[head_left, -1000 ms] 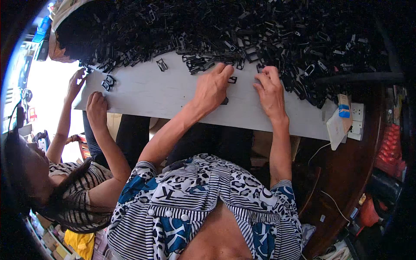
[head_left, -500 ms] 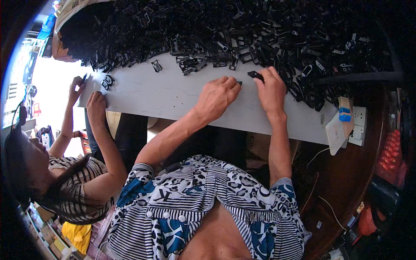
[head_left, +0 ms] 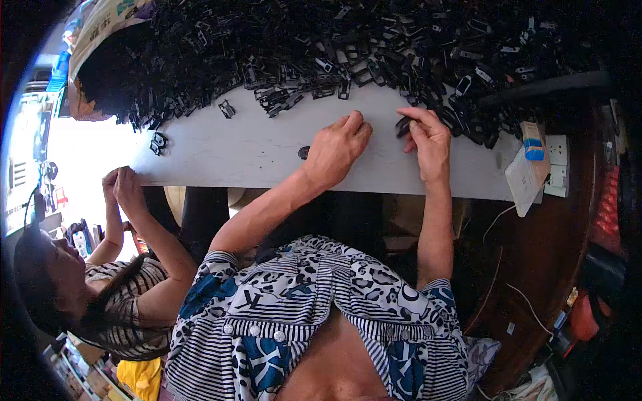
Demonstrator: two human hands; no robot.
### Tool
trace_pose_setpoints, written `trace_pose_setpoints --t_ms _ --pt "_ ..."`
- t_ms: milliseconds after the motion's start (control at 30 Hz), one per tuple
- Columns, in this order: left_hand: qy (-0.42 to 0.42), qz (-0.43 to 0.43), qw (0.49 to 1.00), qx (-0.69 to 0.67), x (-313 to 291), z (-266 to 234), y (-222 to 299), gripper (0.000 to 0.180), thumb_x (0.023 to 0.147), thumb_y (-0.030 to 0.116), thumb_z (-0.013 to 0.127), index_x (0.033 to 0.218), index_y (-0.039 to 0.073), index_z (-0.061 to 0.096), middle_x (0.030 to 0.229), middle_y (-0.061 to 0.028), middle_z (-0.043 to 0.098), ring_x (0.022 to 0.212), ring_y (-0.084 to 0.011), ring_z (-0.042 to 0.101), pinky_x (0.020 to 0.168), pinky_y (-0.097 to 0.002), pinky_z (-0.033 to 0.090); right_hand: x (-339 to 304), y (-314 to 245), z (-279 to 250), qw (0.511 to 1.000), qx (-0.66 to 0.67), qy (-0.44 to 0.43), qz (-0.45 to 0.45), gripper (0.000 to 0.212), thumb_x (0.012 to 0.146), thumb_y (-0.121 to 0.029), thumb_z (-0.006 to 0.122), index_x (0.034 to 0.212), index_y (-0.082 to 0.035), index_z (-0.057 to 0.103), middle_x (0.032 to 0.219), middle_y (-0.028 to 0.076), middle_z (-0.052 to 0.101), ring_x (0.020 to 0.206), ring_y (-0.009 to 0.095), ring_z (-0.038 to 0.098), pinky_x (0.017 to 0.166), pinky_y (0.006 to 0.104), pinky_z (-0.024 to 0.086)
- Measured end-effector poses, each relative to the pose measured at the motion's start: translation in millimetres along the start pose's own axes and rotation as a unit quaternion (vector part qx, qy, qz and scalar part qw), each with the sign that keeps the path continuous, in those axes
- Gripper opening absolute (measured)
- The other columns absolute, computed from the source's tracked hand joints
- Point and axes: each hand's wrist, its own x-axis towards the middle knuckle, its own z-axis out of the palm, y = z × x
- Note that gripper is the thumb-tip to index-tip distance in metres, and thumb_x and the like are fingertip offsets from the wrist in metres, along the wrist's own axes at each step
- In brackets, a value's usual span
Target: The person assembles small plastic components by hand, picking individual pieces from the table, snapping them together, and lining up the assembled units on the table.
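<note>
My left hand (head_left: 340, 148) is closed over the middle of the pale table, with its fingers curled under; whatever they hold is hidden. Beside that hand, on its left, a small black plastic piece (head_left: 303, 152) shows against the tabletop. To the right, my right hand (head_left: 429, 144) pinches a dark plastic clip (head_left: 403, 125) between thumb and fingers, just short of the heap's edge. A large heap of black plastic clips (head_left: 314, 50) spreads across the far side of the table.
A loose clip (head_left: 227, 109) and a small group of clips (head_left: 158, 143) lie left on the table (head_left: 221, 157). A co-worker's hands (head_left: 124, 187) meet at its left end. At the right are a notepad (head_left: 525, 175), a blue-and-tan block (head_left: 533, 148) and a white power strip (head_left: 556, 164).
A black piece now shows left of my left hand. My right hand has turned, its fingers folding around the clip. The co-worker's hands have come together at the table's edge. The view has shifted slightly.
</note>
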Motion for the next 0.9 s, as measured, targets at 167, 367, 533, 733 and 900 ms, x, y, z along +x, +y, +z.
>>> trace_pose_setpoints --t_ms 167,367,533,733,900 --pt "0.021 -0.031 0.998 -0.047 7 -3 -6 0.021 0.076 -0.005 0.06 0.095 0.003 0.059 0.094 -0.0129 0.057 0.087 -0.0351 0.062 0.069 -0.0449 0.052 -7 -8 5 0.993 -0.085 0.079 -0.013 0.016 0.089 0.001 0.059 0.102 -0.001 0.068 0.096 0.006 0.054 0.075 0.012 0.058 0.058 0.0252 0.052" --pt "0.041 -0.124 0.984 -0.122 13 -10 0 0.019 0.078 -0.005 0.064 0.095 0.003 0.061 0.09 -0.0154 0.059 0.079 -0.0385 0.062 0.068 -0.0452 0.05 -19 -41 19 0.98 -0.16 0.01 -0.121 0.023 0.083 -0.001 0.068 0.105 0.002 0.064 0.088 0.01 0.06 0.076 0.016 0.062 0.064 0.0307 0.051" --pt "0.059 -0.085 0.983 -0.155 14 -28 8 0.023 0.079 -0.005 0.066 0.1 0.003 0.061 0.093 -0.0116 0.063 0.079 -0.0297 0.065 0.067 -0.0378 0.052 -17 -50 45 0.993 -0.065 -0.012 -0.095 0.018 0.084 0.0 0.068 0.101 0.001 0.063 0.087 0.009 0.063 0.074 0.016 0.061 0.066 0.0294 0.05" --pt "-0.085 -0.22 0.859 -0.455 15 -50 -23 0.021 0.078 -0.008 0.07 0.097 -0.001 0.065 0.102 -0.0047 0.066 0.088 -0.0103 0.063 0.073 -0.0264 0.052 -21 -32 52 0.963 -0.092 -0.029 -0.25 0.027 0.078 0.004 0.071 0.103 -0.002 0.064 0.098 0.008 0.064 0.082 0.021 0.064 0.069 0.0313 0.052" --pt "-0.083 -0.182 0.934 -0.295 12 -36 -33 0.018 0.077 -0.006 0.072 0.094 -0.002 0.067 0.101 -0.009 0.065 0.086 -0.0172 0.065 0.073 -0.0307 0.052 -23 -36 49 0.94 -0.239 0.025 -0.24 0.027 0.076 -0.003 0.074 0.101 -0.006 0.065 0.098 0.008 0.061 0.085 0.025 0.063 0.069 0.0359 0.053"
